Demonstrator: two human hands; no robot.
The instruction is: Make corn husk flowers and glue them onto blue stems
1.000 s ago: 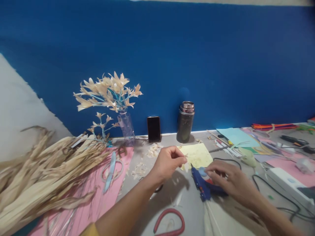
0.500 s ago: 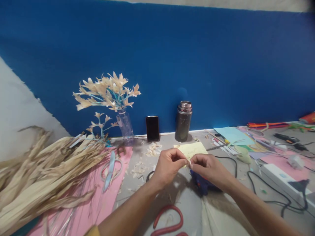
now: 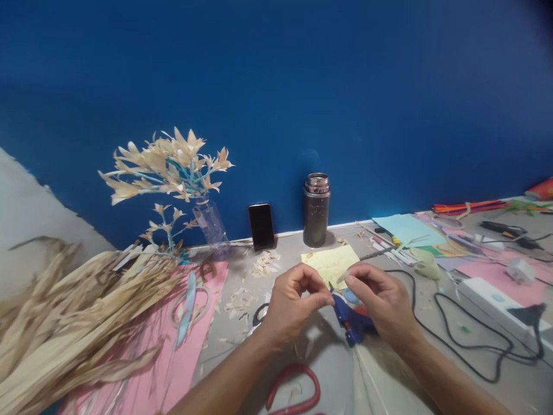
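My left hand point(image 3: 298, 302) is closed, thumb and forefinger pinched together; whatever is between them is too small to make out. My right hand point(image 3: 382, 300) is also closed in a pinch, with a small pale piece point(image 3: 342, 280) at its fingertips. A narrow gap separates the two hands. Just below and between them lies a blue glue gun point(image 3: 351, 325), partly covered by my right hand. Behind the fingers is a yellow sheet of paper point(image 3: 328, 260).
Dried husks point(image 3: 95, 311) and scissors point(image 3: 186, 311) lie left on pink paper. Husk flowers point(image 3: 177, 158) stand in a clear bottle point(image 3: 211, 227). A phone point(image 3: 261, 226) and flask point(image 3: 317, 210) line the wall. Red-handled scissors point(image 3: 296, 383) lie in front; a power strip point(image 3: 496, 308) is right.
My hands have come apart from where their fingertips met; the right has shifted to the right with the pale piece. More of the glue gun shows. The view has shifted slightly.
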